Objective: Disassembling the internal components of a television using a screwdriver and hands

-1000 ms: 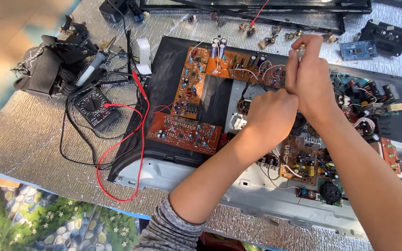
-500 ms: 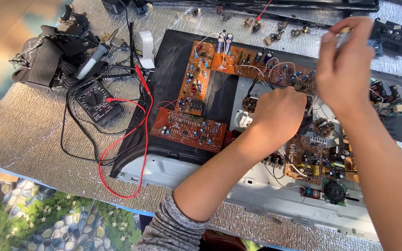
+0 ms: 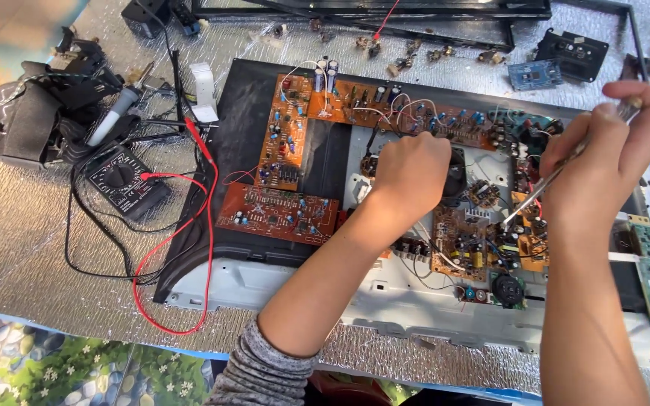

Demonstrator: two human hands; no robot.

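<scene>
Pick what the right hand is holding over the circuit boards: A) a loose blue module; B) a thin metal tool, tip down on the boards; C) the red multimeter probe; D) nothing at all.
B: the right hand pinches a thin metal tool that slants down to the orange circuit boards, while the red probe lead lies far off beside the multimeter.

A multimeter [image 3: 120,179] lies at frame left of the circuit boards [image 3: 295,150]; the left hand [image 3: 409,169] rests at centre, the right hand [image 3: 603,162] at right.
</scene>
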